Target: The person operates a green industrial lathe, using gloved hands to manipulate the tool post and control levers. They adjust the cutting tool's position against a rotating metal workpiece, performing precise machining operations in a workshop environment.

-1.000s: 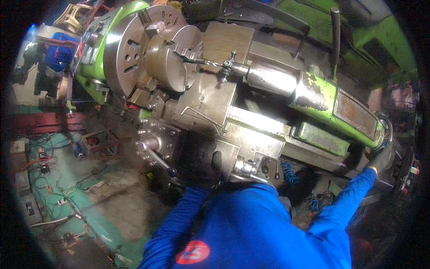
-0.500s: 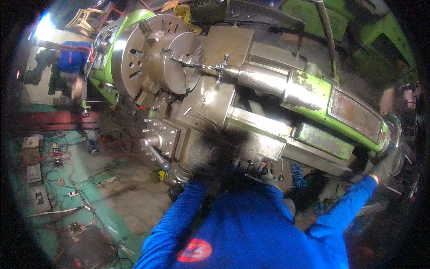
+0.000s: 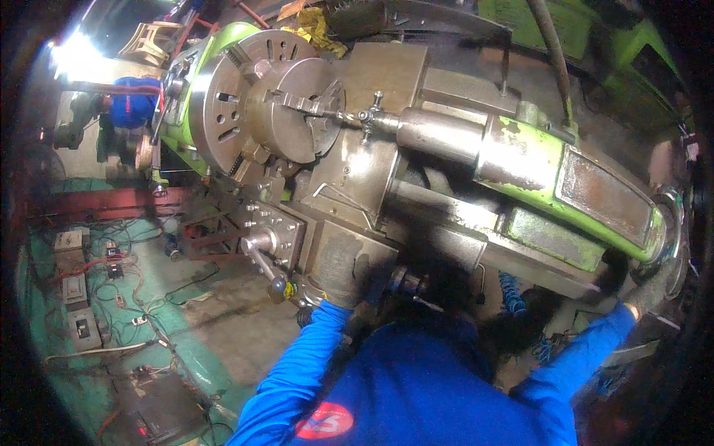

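Observation:
My left hand [image 3: 341, 273], in a grey glove, lies with its fingers stretched out over the lathe's tool slide [image 3: 372, 244], just right of the square tool post [image 3: 277, 232]. At the far right my right hand [image 3: 651, 288], also gloved, is closed on the rim of the tailstock handwheel [image 3: 675, 227]. A twist drill [image 3: 348, 117] points from the tailstock quill [image 3: 439, 135] toward the three-jaw chuck [image 3: 291, 111]. A small clamp-like fitting with knobs [image 3: 368, 116] sits around the drill's shank end. Shadow hides the area right of my left hand.
A ball-ended lever [image 3: 277, 286] sticks out below the tool post. A bent hex key [image 3: 338, 195] lies on the cross slide. Cables and switch boxes [image 3: 83, 327] spread over the green floor at left. A blue coiled hose [image 3: 512, 293] hangs below the bed.
The view has shifted slightly, so the lathe sits a little lower and farther right. My left hand now shows on the tool slide, out of the shadow. The right hand stays at the handwheel.

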The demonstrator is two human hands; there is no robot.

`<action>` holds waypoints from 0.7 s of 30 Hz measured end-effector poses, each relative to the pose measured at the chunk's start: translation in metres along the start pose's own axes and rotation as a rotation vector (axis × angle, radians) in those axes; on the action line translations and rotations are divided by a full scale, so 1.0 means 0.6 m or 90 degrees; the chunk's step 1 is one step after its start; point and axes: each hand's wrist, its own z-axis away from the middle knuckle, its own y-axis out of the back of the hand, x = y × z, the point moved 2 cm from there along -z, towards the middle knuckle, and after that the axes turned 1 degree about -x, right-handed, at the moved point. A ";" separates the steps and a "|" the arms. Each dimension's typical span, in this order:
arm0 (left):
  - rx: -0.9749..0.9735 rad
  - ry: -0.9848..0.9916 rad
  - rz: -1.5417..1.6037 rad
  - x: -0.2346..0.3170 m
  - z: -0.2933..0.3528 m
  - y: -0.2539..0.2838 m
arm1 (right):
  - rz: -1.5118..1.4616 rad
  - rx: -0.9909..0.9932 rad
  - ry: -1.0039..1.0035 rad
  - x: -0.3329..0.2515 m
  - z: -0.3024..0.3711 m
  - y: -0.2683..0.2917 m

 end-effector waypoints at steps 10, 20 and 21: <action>0.009 -0.037 0.008 -0.017 0.008 -0.004 | 0.026 -0.003 0.008 0.022 -0.005 0.001; 0.187 -0.202 0.202 -0.017 0.007 0.033 | 0.301 -0.084 0.248 0.004 0.204 0.003; 0.169 -0.229 0.267 -0.028 0.006 0.043 | 0.354 -0.102 0.280 0.000 0.303 0.002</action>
